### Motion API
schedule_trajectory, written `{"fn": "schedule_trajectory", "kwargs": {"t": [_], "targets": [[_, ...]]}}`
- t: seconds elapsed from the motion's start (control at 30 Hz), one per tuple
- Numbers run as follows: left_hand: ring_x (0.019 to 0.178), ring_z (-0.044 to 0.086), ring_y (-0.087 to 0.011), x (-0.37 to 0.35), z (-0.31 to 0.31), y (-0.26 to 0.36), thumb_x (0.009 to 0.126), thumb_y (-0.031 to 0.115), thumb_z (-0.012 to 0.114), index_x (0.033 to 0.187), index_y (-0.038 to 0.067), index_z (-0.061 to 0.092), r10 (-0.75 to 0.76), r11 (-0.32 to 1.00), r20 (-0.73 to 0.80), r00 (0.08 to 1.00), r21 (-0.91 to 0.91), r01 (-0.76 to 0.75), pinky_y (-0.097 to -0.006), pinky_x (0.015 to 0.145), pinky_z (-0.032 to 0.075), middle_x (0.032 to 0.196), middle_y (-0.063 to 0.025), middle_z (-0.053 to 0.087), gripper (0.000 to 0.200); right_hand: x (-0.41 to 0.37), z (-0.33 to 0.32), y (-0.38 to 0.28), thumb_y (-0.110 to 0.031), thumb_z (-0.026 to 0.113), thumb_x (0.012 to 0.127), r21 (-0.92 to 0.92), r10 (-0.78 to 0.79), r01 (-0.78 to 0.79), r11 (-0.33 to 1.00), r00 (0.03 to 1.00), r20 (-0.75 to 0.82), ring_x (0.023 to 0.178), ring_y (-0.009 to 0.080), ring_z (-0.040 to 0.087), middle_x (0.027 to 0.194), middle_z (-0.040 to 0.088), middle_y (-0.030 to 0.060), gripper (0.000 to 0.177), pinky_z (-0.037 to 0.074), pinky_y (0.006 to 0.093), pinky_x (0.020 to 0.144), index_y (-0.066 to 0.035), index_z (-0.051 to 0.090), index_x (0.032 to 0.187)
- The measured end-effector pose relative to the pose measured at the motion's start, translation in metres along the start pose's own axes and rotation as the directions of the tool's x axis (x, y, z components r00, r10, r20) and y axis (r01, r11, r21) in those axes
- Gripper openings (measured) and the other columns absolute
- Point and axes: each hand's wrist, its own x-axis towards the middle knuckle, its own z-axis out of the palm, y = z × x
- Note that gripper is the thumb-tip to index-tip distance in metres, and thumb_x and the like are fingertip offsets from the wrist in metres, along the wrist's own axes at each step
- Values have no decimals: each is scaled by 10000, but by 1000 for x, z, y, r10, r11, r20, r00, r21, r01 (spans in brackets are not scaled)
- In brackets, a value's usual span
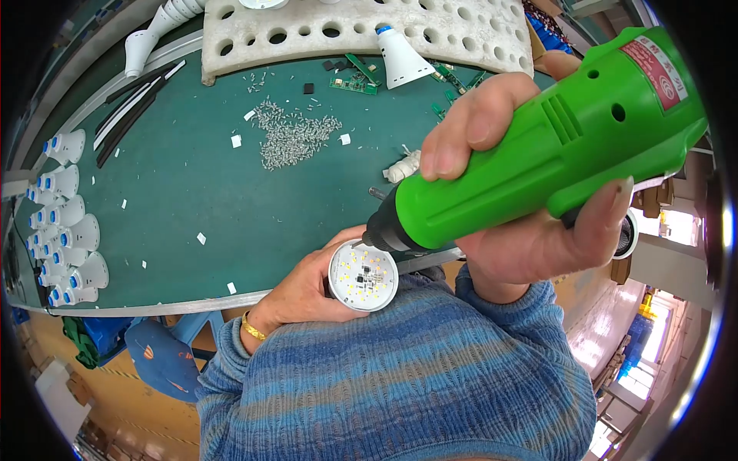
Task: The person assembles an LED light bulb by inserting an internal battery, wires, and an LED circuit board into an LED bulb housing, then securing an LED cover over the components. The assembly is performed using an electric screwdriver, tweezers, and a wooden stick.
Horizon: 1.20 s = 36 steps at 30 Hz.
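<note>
Right at the table's near edge, just above the chest: round LED board [363,274], face up toward the camera, seated in a white bulb housing [332,269]. Cupped from the left and from beneath by the left hand [304,288], fingers closed snugly round the housing, thumb over its upper side; gold bracelet [254,329] at that wrist.

Meeting the board at its upper rim: the bit [364,242] of a green power screwdriver [553,146]. Touching or just clear of the surface, too small to tell. Long axis of the tool slanting from upper right down to lower left, dark nose low and pointed at the board, fat motor end high and well off to the right. Wrapped fully in the right hand [523,246], fingers over the top of the body, thumb underneath, a tight whole-hand hold. Board therefore down and to the left of that hold, straight along the tool's line, with the left hand far closer to it.

Farther out on the green table [192,192]: a heap of small screws [292,138] beyond the board, loose circuit boards [355,83], a white cone-shaped shell [401,58], a perforated white foam tray [369,31] at the far edge, and a row of white housings with blue caps [69,230] along the left. Blue striped sweater [400,384] filling the bottom.
</note>
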Motion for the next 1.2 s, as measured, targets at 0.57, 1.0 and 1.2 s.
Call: {"fn": "schedule_trajectory", "kwargs": {"t": [0.57,1.0,1.2], "targets": [[1282,397,-240,5,-5,2,593,74,790,1275,2,479,160,970,73,984,171,-171,-351,1069,300,1424,-138,335,753,14,-7,-20,-535,439,882,-37,-46,60,997,948,315,762,210,512,993,466,133,769,447,345,644,-23,212,1409],[1316,360,-281,7,-3,11,555,130,817,1272,36,507,230,950,34,973,208,-232,-393,1083,282,1418,-142,373,787,5,-21,-34,-516,411,898,-65,-52,68,996,973,223,795,214,498,1025,452,146,745,428,363,672,-27,199,1418],[1310,371,-285,6,-2,10,556,146,832,1270,28,508,247,944,10,969,223,-242,-392,1072,302,1414,-147,378,793,6,-25,-30,-510,394,908,-78,-49,71,994,966,254,819,225,511,1038,452,153,734,435,370,687,-32,185,1424]]}}
